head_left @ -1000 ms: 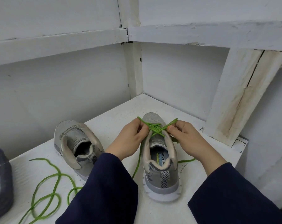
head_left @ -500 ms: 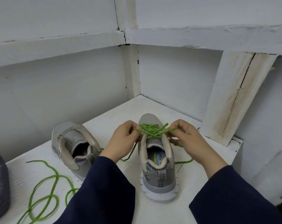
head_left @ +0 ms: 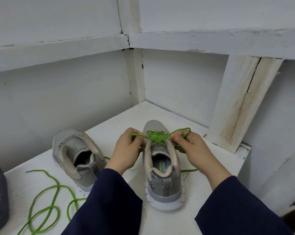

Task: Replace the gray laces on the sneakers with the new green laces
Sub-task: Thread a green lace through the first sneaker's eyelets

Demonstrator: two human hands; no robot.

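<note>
A loop has formed by my right hand (head_left: 192, 146); with my left hand (head_left: 126, 148) it pinches the green lace (head_left: 157, 138) (limp, slippery; I'd grip short).

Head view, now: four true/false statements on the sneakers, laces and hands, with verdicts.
1. The left hand and right hand both pinch the green lace threaded on the laced sneaker. True.
2. The other sneaker carries a green lace. False: it shows none; a loose green lace lies on the white surface beside it.
3. Both sneakers lie on their sides. False: both stand on their soles.
4. Both sleeves are dark blue. True.
</note>
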